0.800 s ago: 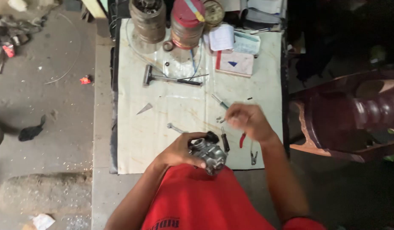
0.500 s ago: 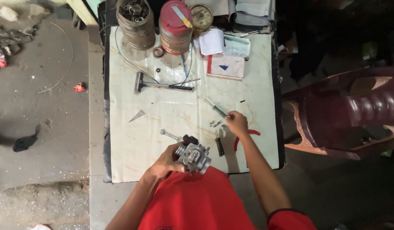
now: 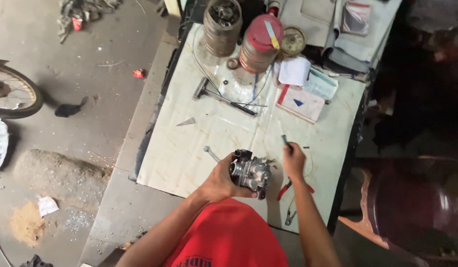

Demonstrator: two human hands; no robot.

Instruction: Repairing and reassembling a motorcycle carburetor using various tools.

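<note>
Hands (image 3: 224, 180) — carburetor (image 3: 251, 172), parts-filled tin (image 3: 222, 20)

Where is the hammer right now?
In the head view the hammer lies on the pale sheet toward its far left, just in front of the grey can and red can, away from both hands.

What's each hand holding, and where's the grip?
Left hand grips the metal carburetor by its left side. Right hand pinches a thin dark tool at its lower end.
</note>
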